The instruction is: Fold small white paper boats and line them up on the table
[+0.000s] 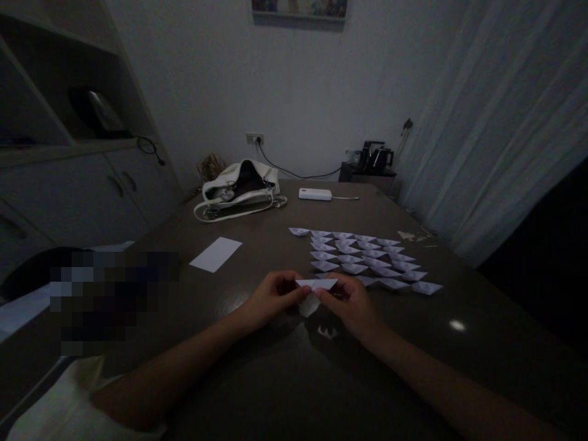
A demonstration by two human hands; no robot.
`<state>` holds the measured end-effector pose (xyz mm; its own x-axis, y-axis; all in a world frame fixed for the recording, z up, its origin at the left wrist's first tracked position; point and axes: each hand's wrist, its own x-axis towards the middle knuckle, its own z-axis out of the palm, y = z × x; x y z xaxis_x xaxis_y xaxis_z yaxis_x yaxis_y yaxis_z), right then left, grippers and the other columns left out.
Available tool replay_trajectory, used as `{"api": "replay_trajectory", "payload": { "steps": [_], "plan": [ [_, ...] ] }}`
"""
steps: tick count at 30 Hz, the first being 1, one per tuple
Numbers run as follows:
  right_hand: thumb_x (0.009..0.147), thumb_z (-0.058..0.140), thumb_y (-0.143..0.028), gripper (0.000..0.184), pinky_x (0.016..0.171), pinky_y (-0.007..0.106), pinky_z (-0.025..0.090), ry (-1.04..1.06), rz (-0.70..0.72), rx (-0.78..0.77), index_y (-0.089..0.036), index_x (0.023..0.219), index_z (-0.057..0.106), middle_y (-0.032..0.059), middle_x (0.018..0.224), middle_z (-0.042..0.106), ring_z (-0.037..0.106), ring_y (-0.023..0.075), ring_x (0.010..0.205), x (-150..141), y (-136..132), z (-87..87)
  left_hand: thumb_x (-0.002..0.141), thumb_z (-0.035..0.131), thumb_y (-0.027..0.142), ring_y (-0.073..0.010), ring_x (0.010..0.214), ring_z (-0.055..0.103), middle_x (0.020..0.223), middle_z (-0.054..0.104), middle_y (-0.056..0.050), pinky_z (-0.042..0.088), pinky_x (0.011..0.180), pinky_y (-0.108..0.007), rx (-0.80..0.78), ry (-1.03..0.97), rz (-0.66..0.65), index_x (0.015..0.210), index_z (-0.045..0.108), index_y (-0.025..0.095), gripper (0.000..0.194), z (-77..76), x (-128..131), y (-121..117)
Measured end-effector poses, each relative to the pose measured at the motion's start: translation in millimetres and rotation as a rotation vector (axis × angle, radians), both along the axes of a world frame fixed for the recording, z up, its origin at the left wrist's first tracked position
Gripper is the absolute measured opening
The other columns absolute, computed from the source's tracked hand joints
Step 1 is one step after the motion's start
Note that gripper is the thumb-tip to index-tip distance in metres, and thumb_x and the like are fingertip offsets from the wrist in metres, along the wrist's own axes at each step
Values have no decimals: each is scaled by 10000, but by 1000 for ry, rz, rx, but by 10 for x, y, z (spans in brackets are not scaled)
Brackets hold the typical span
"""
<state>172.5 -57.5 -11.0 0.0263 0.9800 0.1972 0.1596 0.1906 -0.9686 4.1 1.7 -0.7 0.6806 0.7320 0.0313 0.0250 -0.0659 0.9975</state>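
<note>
Between my two hands is a partly folded piece of white paper [309, 303], with a straight upper edge and a flap hanging below. My left hand [276, 295] pinches its left side, thumb in front. On its right side my right hand [348, 301] grips it the same way, the thumbs almost meeting. Several folded paper boats [367, 252] stand in rows just beyond my right hand, and that hand hides part of the nearest row. A flat white sheet of paper [215, 254] lies on the table to the left. Below my right hand is a small white scrap [327, 332].
On the dark table [257, 392], a white handbag [241, 190] sits at the back left. Near the far edge lies a white power bank [315, 194] with a short cable. Small scraps [416, 235] lie at the right edge. A blurred patch covers the left side.
</note>
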Motion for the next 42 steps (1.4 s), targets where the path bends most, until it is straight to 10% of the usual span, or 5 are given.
{"api": "replay_trajectory", "payload": {
  "steps": [42],
  "plan": [
    [804, 580, -326, 185, 510, 221, 416, -145, 42, -8, -154, 742, 602, 19, 660, 577, 530, 126, 591, -27, -21, -4, 763, 653, 346, -94, 565, 494, 628, 552, 18, 360, 533, -195, 31, -14, -9, 756, 606, 112, 239, 19, -11, -13]
  ]
}}
